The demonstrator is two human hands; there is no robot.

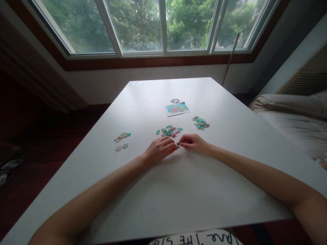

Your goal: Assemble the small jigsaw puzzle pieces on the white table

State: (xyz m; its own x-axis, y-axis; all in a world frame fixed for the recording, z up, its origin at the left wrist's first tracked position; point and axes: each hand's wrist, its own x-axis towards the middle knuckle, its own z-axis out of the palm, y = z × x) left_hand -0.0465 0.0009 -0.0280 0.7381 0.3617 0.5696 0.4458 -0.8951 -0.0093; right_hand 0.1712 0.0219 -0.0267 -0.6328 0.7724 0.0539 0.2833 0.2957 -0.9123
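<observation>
Both my hands rest on a white table (178,190), fingertips meeting at one small puzzle piece (178,145). My left hand (159,149) is curled with its fingertips touching the piece. My right hand (194,142) pinches the same piece from the right. Just beyond my fingers lies a loose heap of teal and pink puzzle pieces (169,131). A second small heap (201,123) sits to the right of it. A few beige and teal pieces (122,139) lie apart on the left.
A small cartoon picture card (176,109) lies farther back, with a round dark-rimmed object (175,101) behind it. A stick (229,61) leans at the window wall. A cushioned seat (293,115) stands to the right.
</observation>
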